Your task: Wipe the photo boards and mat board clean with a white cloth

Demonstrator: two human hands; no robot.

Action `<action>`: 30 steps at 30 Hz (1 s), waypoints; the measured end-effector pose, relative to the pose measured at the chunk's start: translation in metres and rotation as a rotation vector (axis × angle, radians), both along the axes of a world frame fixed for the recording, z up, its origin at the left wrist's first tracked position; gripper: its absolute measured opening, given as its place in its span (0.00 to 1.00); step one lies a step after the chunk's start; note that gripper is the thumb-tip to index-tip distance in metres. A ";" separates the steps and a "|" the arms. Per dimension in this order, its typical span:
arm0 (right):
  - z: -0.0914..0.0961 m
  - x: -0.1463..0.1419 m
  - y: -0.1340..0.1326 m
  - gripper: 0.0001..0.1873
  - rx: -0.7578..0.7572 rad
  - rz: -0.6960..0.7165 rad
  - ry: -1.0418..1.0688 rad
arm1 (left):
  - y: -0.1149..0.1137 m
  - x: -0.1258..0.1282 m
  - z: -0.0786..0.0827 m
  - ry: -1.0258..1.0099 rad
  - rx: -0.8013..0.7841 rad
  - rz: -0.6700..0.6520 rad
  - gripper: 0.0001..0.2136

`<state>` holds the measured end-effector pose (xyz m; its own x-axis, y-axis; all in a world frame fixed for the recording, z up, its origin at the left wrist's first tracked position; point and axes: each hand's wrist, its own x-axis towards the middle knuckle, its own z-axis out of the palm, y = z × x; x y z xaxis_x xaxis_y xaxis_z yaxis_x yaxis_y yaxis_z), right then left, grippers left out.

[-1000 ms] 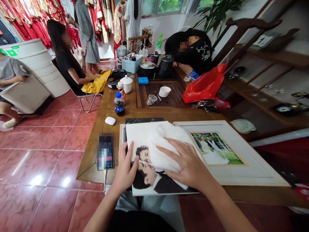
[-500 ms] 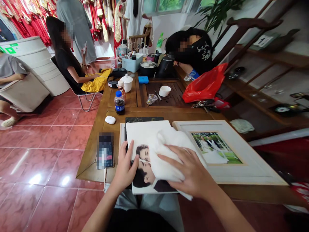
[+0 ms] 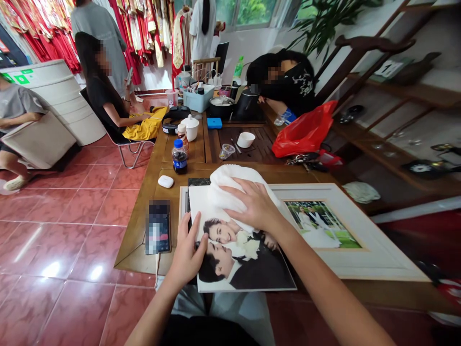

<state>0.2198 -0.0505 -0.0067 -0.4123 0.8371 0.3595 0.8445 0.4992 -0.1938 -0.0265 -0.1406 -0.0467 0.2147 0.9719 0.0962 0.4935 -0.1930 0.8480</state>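
My left hand point(image 3: 189, 250) grips the left edge of a photo panel point(image 3: 262, 269), thumb on its face and fingers along the side. The panel carries a printed picture of two people on a white ground, and its near edge juts past the table edge. Under my right hand point(image 3: 252, 202) is a bunched white cloth point(image 3: 237, 178), held by spread, bent fingers against the panel's upper part. The cloth hides that corner. To the right lies a white framed photo point(image 3: 320, 226) of a couple on grass, partly covered by the cloth and my forearm.
On the wooden table point(image 3: 133, 250) are a phone point(image 3: 158, 228) with a cable, a white earbud case point(image 3: 165, 181), a cola bottle point(image 3: 179, 157), a white lidded pot point(image 3: 190, 127) and a red plastic bag point(image 3: 306, 129). One person sits at left; another leans on the far side.
My right hand and the cloth have moved up and slightly left across the panel, uncovering the faces and dark clothing in the picture. My left hand keeps its place on the edge.
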 end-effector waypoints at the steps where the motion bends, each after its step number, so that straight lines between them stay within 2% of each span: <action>1: 0.000 0.000 -0.006 0.31 0.001 0.006 -0.001 | 0.000 0.000 0.000 -0.001 0.002 0.000 0.25; 7: -0.003 0.003 -0.067 0.32 0.027 0.085 -0.011 | -0.001 0.001 0.000 0.003 0.022 0.004 0.25; 12: -0.006 0.010 -0.123 0.38 0.043 0.166 -0.006 | -0.002 0.002 0.001 0.013 0.014 0.002 0.25; 16: -0.008 0.010 -0.149 0.41 0.054 0.171 -0.022 | -0.002 0.002 0.000 0.024 0.029 0.001 0.25; 19: -0.009 0.003 -0.154 0.41 0.062 0.166 -0.039 | -0.001 0.001 0.000 0.025 0.033 -0.002 0.25; 23: -0.006 -0.008 -0.146 0.41 0.083 0.206 -0.051 | -0.001 0.001 0.001 0.026 0.022 0.001 0.25; 30: 0.000 -0.016 -0.096 0.39 0.024 0.223 -0.040 | 0.000 -0.001 -0.003 0.014 0.024 -0.011 0.26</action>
